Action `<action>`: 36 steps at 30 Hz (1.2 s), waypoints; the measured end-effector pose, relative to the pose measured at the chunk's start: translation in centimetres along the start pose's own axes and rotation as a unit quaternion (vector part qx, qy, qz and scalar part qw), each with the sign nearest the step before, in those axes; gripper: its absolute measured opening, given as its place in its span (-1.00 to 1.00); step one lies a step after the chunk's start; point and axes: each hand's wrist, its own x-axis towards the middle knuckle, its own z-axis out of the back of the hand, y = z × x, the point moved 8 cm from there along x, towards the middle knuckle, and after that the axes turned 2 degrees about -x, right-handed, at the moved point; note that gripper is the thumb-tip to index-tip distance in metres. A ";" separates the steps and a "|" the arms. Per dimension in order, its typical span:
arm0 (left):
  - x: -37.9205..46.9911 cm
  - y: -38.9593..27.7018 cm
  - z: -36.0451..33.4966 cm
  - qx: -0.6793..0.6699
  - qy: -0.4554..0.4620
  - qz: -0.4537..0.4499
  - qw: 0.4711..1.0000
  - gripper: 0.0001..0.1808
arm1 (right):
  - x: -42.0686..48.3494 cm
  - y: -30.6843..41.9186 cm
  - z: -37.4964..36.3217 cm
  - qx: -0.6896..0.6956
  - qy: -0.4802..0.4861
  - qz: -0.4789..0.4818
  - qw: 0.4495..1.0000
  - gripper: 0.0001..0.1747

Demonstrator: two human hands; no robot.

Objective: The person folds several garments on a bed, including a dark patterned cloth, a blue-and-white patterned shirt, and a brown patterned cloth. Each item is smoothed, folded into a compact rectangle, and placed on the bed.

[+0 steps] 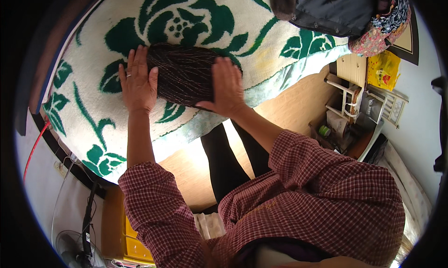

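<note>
A folded dark garment (183, 73) with thin reddish-brown streaks lies as a compact bundle on a white blanket with green flowers (84, 72). My left hand (139, 84) rests flat against its left end, thumb on the fabric's edge and a ring on one finger. Across the bundle's right end lies my right hand (228, 87), palm down, its thumb spread out along the near edge. Neither hand grips the fabric. The parts of the garment under my right palm are hidden.
Dark clothing (332, 11) and a floral cloth bundle (379, 40) lie at the bed's far right. Beyond the bed's edge are a yellow bag (384, 69) and a metal-framed rack (344, 96). A fan (75, 248) and a yellow drawer cabinet (138, 248) stand at lower left.
</note>
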 end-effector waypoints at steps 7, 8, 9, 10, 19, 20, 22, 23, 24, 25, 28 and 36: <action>-0.4 -0.6 4.6 -0.204 -0.102 0.063 0.972 -0.63 | 0.3 -2.1 8.9 0.090 -0.079 0.020 0.993 0.06; -0.4 -0.8 4.7 -0.229 -0.114 0.075 0.964 -0.65 | 1.1 -1.7 10.6 0.146 -0.148 0.031 0.978 -0.05; -0.4 -0.7 4.5 -0.254 -0.118 0.091 0.956 -0.68 | 2.4 -1.1 10.7 0.142 -0.146 0.029 0.979 -0.17; -0.4 -0.8 4.5 -0.243 -0.139 0.105 0.954 -0.76 | 3.7 -0.2 10.3 0.150 -0.159 0.029 0.975 -0.30; 0.4 2.9 1.6 -0.214 -0.101 0.369 0.899 -0.75 | 9.9 -1.0 5.4 0.116 -0.142 -0.060 0.981 -0.85; 0.6 2.8 1.8 -0.208 -0.086 0.360 0.905 -0.71 | 9.9 -0.8 5.4 0.132 -0.083 -0.050 0.987 -0.82; 0.2 2.6 2.4 -0.225 -0.094 0.353 0.903 -0.72 | 8.2 0.7 9.5 0.110 -0.219 0.017 0.969 -0.74; 0.0 2.4 3.0 -0.230 -0.122 0.334 0.906 -0.72 | 7.3 1.5 10.8 0.091 -0.259 0.038 0.961 -0.69; 0.0 1.7 3.8 -0.196 -0.148 0.289 0.925 -0.73 | 6.4 1.9 10.8 0.106 -0.233 0.037 0.966 -0.48; -0.2 0.7 4.7 -0.157 -0.191 0.229 0.942 -0.73 | 5.1 3.2 11.3 0.118 -0.251 0.092 0.956 -0.43; 0.2 0.8 3.3 -0.163 -0.135 0.202 0.956 -0.74 | 4.6 4.7 7.9 0.063 -0.064 0.132 0.987 -0.12; -4.2 4.5 2.6 -0.271 -0.041 0.388 0.880 -0.48 | -1.5 6.9 10.3 0.088 -0.115 0.161 0.976 0.22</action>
